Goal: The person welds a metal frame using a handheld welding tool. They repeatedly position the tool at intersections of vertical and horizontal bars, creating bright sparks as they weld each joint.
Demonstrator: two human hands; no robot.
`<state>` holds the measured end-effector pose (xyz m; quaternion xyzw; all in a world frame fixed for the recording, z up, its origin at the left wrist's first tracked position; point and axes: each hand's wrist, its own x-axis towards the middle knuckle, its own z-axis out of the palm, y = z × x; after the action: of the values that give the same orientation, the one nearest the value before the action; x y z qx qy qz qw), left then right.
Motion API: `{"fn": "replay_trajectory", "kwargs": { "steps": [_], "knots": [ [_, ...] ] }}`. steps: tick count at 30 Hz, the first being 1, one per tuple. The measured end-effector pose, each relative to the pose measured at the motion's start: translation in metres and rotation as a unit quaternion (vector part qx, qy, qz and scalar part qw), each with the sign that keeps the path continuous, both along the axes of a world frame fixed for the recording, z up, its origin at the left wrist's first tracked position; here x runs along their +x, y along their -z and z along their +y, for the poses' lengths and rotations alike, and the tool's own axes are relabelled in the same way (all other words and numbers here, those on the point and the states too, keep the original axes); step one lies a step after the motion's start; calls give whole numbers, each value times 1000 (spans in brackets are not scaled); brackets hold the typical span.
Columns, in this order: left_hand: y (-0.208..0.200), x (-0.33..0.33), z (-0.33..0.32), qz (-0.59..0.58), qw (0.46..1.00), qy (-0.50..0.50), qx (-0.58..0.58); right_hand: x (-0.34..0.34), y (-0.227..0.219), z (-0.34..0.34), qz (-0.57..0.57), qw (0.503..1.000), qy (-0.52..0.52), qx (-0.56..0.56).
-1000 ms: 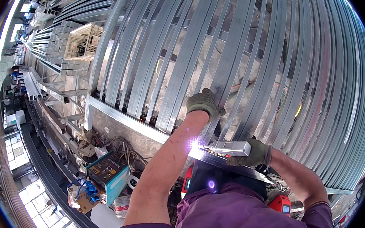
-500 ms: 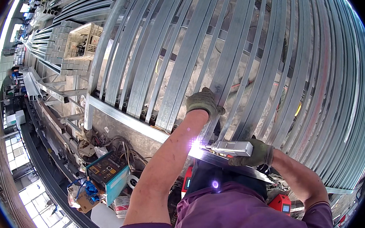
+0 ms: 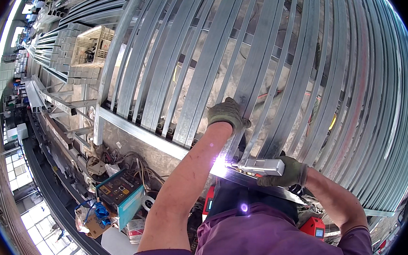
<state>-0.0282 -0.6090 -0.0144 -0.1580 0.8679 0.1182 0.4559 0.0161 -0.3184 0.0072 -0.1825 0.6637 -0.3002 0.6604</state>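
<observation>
In my right hand [image 3: 285,172], gloved in grey-green, is a silver handheld welding gun [image 3: 267,166], its nozzle pointing left. A glaring white-violet welding spot [image 3: 220,165] burns at the nozzle's tip, where the upright bars meet the near rail of a galvanized steel frame [image 3: 159,142]. The glare hides the joint itself. Farther up, my left hand [image 3: 226,114], in a matching glove, is closed over a narrow steel tube [image 3: 234,142], fingers bent and thumb on its right side. My left forearm passes just left of the bright spot.
Parallel steel bars [image 3: 209,69] fill the far side and right. At the left stand a beige plastic crate [image 3: 80,51] on stacked tubes and a teal-sided machine [image 3: 129,206] with cables [image 3: 138,163] beside it. Red devices with small screens [image 3: 312,228] sit close to my body.
The welding gun and my right hand have shifted slightly right, and the bright spot with them. My left hand stays at practically the same place on the tube.
</observation>
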Motion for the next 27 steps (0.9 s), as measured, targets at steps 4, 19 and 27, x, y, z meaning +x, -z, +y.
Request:
{"fn": "replay_trajectory", "kwargs": {
  "steps": [4,19,27],
  "knots": [
    [6,2,0,7,1000,5,-4,0,-1,1,-12,1000,2,1],
    [5,0,0,-7,1000,8,-1,5,7,15,1,1000,9,-22],
    [1,-2,0,-15,1000,7,5,-3,-8,11,-2,1000,-27,7]
  ]
}}
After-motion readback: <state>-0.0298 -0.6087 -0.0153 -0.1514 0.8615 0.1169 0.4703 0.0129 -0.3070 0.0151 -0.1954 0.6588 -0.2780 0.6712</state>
